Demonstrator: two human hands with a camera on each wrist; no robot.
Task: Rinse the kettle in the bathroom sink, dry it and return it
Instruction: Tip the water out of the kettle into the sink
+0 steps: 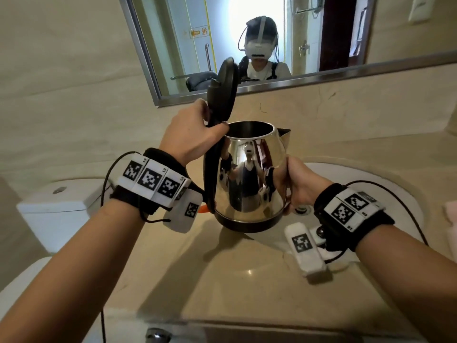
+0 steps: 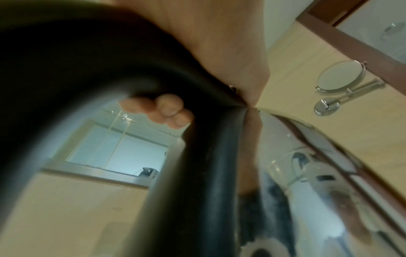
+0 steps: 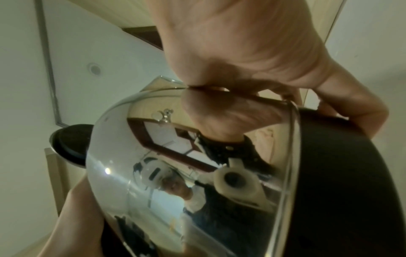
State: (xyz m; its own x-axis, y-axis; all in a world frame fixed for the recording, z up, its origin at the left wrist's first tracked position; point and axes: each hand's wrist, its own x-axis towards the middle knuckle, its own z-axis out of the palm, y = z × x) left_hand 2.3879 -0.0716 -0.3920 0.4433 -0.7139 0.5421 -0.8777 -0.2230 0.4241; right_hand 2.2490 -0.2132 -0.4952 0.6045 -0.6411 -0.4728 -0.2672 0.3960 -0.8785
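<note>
Left hand [image 1: 195,134] gripped the kettle [image 1: 249,179] handle, right hand [image 1: 300,186] cupped its base; best kept upright over the sink [image 1: 385,184]

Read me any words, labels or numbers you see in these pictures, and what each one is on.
"推" with an arrow: orange sign on the glass door reflected in the mirror.
Small characters beside the coded squares on the left wristband and right wristband: too small to read.
Kettle: no readable brand.

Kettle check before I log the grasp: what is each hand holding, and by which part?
Both hold the kettle: the left hand grips the top of its black handle, the right hand holds its lower body.
</note>
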